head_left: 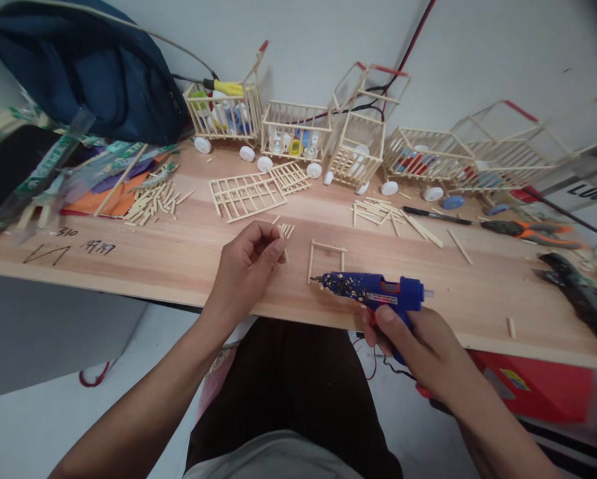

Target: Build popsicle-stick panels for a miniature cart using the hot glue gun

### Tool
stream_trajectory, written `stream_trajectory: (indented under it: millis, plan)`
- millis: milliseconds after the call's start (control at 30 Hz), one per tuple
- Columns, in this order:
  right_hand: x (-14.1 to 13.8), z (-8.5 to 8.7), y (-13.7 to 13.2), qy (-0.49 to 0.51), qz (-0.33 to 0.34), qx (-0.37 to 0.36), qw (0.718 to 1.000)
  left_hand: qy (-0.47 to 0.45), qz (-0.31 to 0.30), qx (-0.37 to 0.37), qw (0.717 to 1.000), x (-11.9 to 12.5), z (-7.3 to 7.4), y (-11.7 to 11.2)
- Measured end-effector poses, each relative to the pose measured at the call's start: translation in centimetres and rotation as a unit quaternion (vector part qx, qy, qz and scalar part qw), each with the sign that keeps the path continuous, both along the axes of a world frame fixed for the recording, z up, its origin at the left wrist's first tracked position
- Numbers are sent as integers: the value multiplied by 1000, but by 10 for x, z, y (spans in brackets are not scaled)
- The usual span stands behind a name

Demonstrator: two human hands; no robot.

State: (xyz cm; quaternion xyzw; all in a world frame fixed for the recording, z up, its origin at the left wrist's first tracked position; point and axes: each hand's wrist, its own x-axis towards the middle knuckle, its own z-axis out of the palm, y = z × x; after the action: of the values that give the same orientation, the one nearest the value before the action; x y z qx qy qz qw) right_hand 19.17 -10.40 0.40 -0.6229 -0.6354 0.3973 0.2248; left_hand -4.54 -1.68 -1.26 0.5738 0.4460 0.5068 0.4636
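I have my right hand (421, 346) wrapped around the handle of the blue glue gun (373, 289), its speckled nozzle pointing left at the near-left corner of a small stick frame (311, 261); whether the tip touches the wood, I can't tell. That frame lies on the worktop (189, 259) between my two hands, toward the near edge. My left hand (246, 269) pinches a short stick (285, 254) between thumb and fingertips, left of the frame, with a few loose pieces (288, 231) just beyond it. Farther off to the left I see two slatted panels (248, 194) and a heap of cut sticks (153, 203). Wooden carts (223, 113) with white wheels line the far side, and orange-handled pliers (528, 233) lie on the right near a black pen (435, 216).
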Motion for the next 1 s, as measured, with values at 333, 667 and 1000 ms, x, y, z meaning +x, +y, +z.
stream_trajectory:
  millis: [333,667,1000]
  plan:
    - [-2,4,3,-15,13,30,999,10,8,4,1000,0,-1,-2]
    - [-3,3,2,-25,16,37,999,9,10,4,1000,-1,-1,-1]
    - [-2,1,1,-39,16,40,998,-5,13,3,1000,0,-1,-1]
